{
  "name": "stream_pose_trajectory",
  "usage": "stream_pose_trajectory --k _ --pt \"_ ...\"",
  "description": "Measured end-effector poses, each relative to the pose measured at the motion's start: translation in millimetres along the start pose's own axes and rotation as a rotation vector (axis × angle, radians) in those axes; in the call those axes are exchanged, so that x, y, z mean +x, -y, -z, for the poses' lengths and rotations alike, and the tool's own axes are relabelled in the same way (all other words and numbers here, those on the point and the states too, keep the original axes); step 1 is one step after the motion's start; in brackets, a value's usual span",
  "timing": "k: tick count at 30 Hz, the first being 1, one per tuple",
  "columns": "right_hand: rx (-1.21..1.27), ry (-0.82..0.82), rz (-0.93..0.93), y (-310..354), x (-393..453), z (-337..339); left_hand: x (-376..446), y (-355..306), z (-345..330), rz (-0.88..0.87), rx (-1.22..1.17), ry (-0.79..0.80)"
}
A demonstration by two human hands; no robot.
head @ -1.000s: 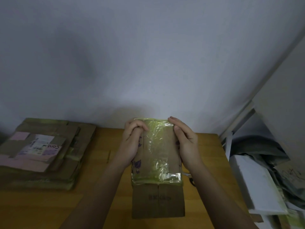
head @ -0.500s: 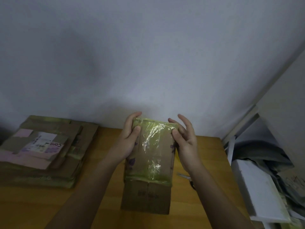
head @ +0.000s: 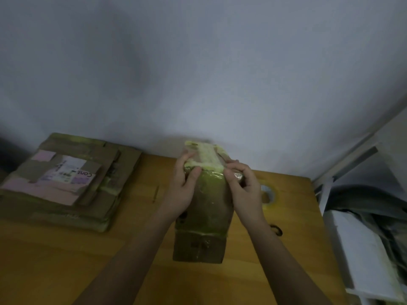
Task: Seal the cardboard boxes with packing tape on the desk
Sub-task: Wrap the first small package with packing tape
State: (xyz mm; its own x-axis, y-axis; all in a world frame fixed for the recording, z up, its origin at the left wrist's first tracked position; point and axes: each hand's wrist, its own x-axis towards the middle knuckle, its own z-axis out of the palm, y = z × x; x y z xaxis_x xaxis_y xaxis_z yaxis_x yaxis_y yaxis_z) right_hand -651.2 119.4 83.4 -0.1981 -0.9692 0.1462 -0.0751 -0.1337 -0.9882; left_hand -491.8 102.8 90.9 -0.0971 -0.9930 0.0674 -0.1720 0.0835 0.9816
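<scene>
Now I have both hands, left hand (head: 184, 190) and right hand (head: 243, 190), gripping the taped cardboard box (head: 203, 208) near the table's (head: 66, 260) far edge; it seems light, stiff, slick on tape, so I'd hold the bare sides

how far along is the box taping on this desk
Done: the cardboard box standing on end on the desk already carries yellowish tape over its upper face and top end. In hand: the left hand steadies the box while the right hand pinches loose clear tape at its top edge. Left: pressing that piece down; the tape roll lies behind the right hand. Whether the stack of flattened boxes needs sealing can't be told.
</scene>
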Motion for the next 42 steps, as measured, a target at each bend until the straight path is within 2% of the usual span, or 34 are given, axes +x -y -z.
stream_pose_trajectory --k 3,4,6,8,10,14,16,18,20,21,23,26,28,29,32,34,36,40,42 --pt "-0.051 0.090 -0.007 -4 -1 7 0 11 11 -0.032 -0.013 0.174" --pt "-0.114 0.128 0.015 -3 -3 7 1 11 11 -0.020 -0.023 0.159" --pt "-0.211 0.160 0.045 -4 -7 3 2 12 3 0.005 -0.004 -0.034" --pt "-0.163 0.115 0.011 -6 -11 -1 4 11 -7 -0.046 0.065 -0.198" --pt "-0.153 0.089 0.003 -6 -15 0 5 19 -8 -0.135 0.111 -0.196" --pt "-0.271 0.208 0.068 -19 -31 -2 -1 49 3 -0.171 0.108 -0.190" --pt "-0.408 0.276 0.151 -38 -47 -6 -8 66 4 -0.081 0.211 -0.232" --pt "-0.499 0.375 0.174 -65 -74 -11 -17 78 3 0.127 0.283 -0.251" --pt "-0.524 0.481 0.157 -87 -102 -19 -24 88 4 0.321 0.265 -0.171" --pt "-0.514 0.493 0.146 -94 -111 -21 -26 91 4 0.361 0.280 -0.125" --pt "-0.489 0.387 0.151 -95 -106 -16 -26 97 6 0.388 0.301 -0.123" --pt "-0.570 0.130 0.190 -83 -56 -4 -19 96 10 0.451 0.261 -0.170" --pt "-0.669 0.019 0.055 -78 -12 3 -17 94 14 0.485 0.259 -0.163" --pt "-0.712 0.019 -0.041 -80 9 7 -17 92 15 0.497 0.262 -0.182" --pt "-0.703 0.182 -0.336 -92 57 11 -23 90 12 0.509 0.297 -0.281" --pt "-0.686 0.239 -0.402 -103 72 7 -25 94 3 0.541 0.290 -0.238" --pt "-0.695 0.233 -0.389 -115 74 2 -21 96 -6 0.645 0.185 -0.212" --pt "-0.754 0.222 -0.374 -135 62 6 -11 111 -5 0.879 -0.213 -0.359" --pt "-0.767 0.205 -0.375 -137 59 7 -13 118 0 0.939 -0.274 -0.330"
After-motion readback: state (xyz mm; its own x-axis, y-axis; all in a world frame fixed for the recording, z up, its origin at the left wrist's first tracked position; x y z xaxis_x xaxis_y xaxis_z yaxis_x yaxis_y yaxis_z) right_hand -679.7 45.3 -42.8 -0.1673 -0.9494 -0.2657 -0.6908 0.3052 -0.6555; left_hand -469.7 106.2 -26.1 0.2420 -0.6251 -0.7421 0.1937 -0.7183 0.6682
